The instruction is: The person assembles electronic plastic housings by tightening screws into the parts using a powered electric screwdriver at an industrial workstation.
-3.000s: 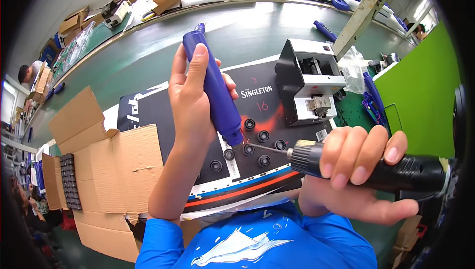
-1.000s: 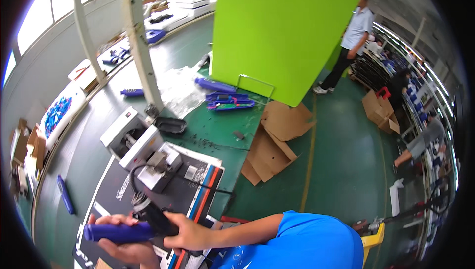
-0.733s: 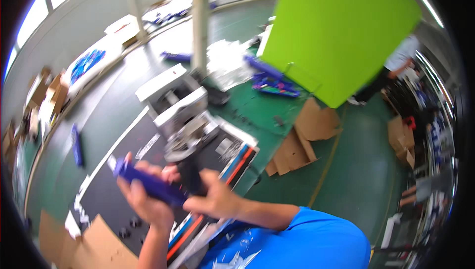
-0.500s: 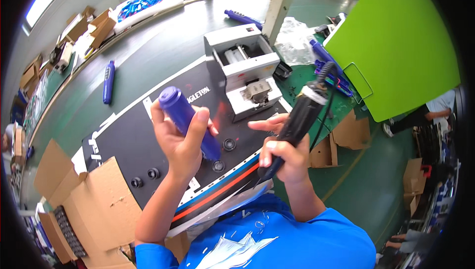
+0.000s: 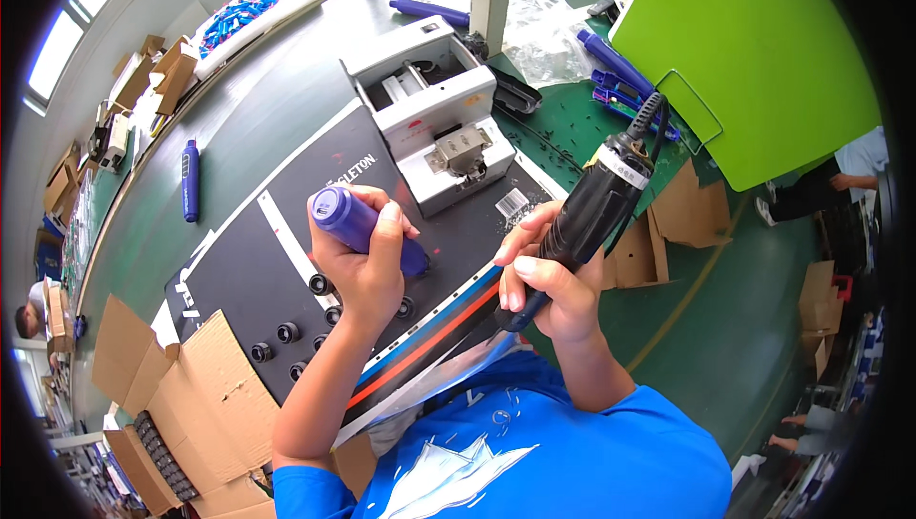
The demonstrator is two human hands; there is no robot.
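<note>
My left hand [image 5: 367, 257] wraps round a purple-blue plastic cylinder [image 5: 348, 217], tilted so that its upper end, with a small slot, faces me. In my right hand [image 5: 555, 295] is a black corded electric screwdriver [image 5: 590, 209], its narrow end down toward my body and its cable at the top. The two tools are apart. Several small black ring-shaped caps [image 5: 288, 332] lie on the black printed mat [image 5: 277, 266] beside and below my left hand. Part of the cylinder's lower end is hidden by the fingers.
A white machine with a metal block [image 5: 434, 123] stands beyond my hands. Other blue cylinders [image 5: 191, 180] lie on the table, some at far right by a clear plastic bag [image 5: 544, 37]. An open cardboard box [image 5: 205, 395] sits left; a green board [image 5: 744, 61] rises right.
The cylinder has tipped so its upper end shows more, and more black caps are now uncovered. The screwdriver stays in my right hand, moved slightly. The whole view has shifted.
</note>
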